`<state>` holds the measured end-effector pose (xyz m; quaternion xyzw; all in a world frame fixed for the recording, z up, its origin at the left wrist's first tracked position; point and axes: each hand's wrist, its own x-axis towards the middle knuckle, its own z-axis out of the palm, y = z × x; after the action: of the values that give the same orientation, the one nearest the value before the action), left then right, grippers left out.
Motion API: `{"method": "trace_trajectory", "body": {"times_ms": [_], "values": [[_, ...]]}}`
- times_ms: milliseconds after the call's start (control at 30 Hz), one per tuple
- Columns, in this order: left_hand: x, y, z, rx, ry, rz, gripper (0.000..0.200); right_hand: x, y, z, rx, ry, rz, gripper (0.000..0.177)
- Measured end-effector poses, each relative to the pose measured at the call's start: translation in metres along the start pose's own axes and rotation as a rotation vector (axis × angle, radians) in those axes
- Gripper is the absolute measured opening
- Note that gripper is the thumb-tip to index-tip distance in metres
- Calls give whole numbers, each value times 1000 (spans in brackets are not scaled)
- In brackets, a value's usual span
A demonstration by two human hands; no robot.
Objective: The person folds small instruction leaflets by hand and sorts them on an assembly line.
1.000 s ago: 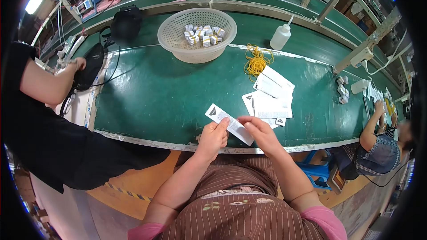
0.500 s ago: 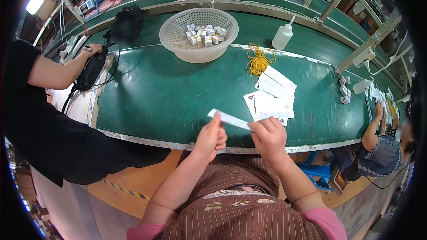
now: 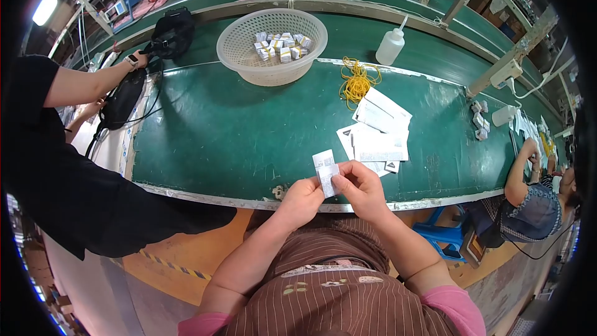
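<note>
A printed paper leaflet (image 3: 327,174), folded over into a narrow strip with one end sticking up, is held above the table's front edge. My left hand (image 3: 302,201) grips its lower left side, fingers closed. From the right, my right hand (image 3: 360,190) pinches the leaflet between thumb and fingers. Beyond my right hand lie several loose printed sheets (image 3: 380,144), overlapping on the green table (image 3: 230,130). A tangle of yellow rubber bands (image 3: 358,81) lies just behind the sheets.
A white perforated basket (image 3: 273,77) holds several banded paper bundles (image 3: 283,47). Behind the sheets stands a squeeze bottle (image 3: 390,46). A co-worker's arm (image 3: 87,87) handles a black bag (image 3: 124,102) at left. Another person (image 3: 528,211) sits at right, near small bundles (image 3: 480,121).
The leaflet was a long strip stretched between my hands; now it is folded over and shorter. My hands have come together. The co-worker at left has moved a hand to the bag.
</note>
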<state>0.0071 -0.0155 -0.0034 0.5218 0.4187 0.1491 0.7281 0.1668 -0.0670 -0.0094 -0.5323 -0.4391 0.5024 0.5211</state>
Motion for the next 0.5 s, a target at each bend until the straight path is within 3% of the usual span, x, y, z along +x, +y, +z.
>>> {"method": "trace_trajectory", "body": {"times_ms": [133,200,500], "values": [[0,-9,2,79,148,225,26,-1,-2,1,-11,7,-38,10],[-6,-4,-1,-118,184,257,24,-2,-2,0,-21,7,-23,10],[-12,-8,-8,-357,163,209,23,-3,-15,9,-332,77,-140,13]]}}
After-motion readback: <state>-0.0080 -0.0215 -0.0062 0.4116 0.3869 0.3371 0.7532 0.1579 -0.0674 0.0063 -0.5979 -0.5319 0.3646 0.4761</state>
